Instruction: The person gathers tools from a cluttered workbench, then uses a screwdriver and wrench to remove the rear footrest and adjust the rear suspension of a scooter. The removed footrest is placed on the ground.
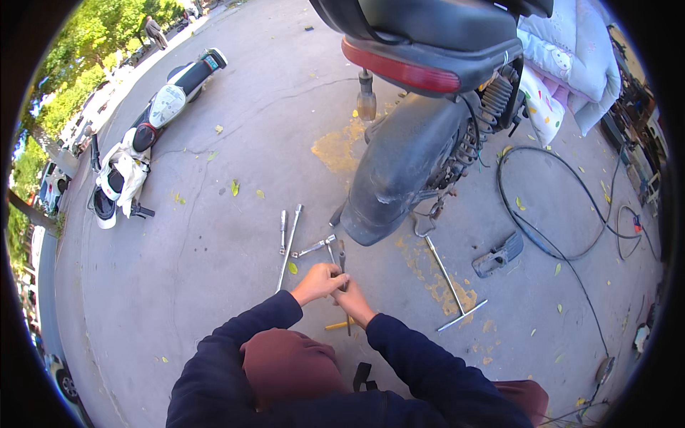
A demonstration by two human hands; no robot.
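Note:
My hands meet low over the pavement, just behind the scooter's rear wheel. My left hand (316, 284) is closed, with its fingertips pinched against those of my right hand (354, 302), which is closed too. What sits between the fingertips is too small to make out. A slim dark rod-like tool (342, 258) shows just beyond the fingers; whether it is held or lies on the ground I cannot tell. Beside them on the left lie socket wrenches (314, 246) and a long metal bar (289, 246). A yellow-handled tool (339, 324) lies partly hidden below my right hand.
A dark scooter (389, 167) with a red tail light stands ahead. Right of it lie a T-handle wrench (447, 282), a black plastic part (498, 255) and a looped black hose (503, 185). A quilt (574, 53) hangs at upper right. Another scooter (146, 135) is at left.

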